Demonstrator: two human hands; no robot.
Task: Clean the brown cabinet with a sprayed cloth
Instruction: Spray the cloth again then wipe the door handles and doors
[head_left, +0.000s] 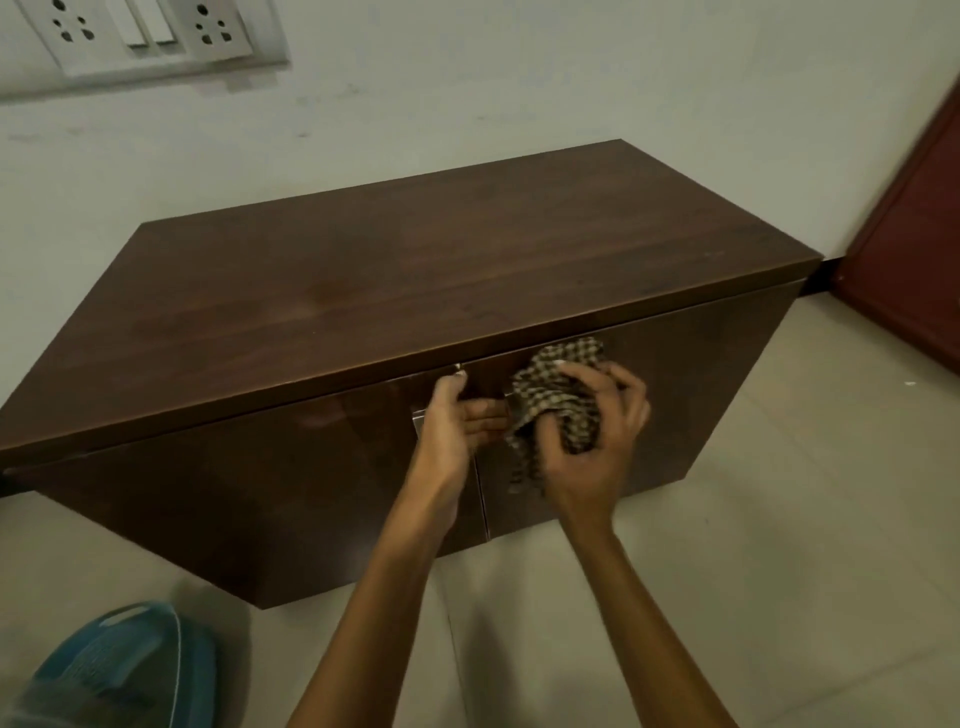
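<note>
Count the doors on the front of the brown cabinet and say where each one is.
2. The left door fills the front's left half; the right door fills the right half, where the right hand presses the checked cloth. Other faces are hidden.

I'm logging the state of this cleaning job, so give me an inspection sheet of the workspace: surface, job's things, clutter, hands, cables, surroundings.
Surface: brown cabinet, top bare; two glossy front doors meet at a centre seam.
Job's things: checked cloth, bunched against the upper part of the right door; no spray bottle seen.
Clutter: blue mesh item on the floor at lower left, too blurred to identify.
Hands: left hand at the doors' centre seam by the metal handle; right hand in a closed grip on the cloth.
Cables: nothing seen.
Surroundings: white wall with a socket and switch plate, pale tiled floor, reddish door at right.
</note>
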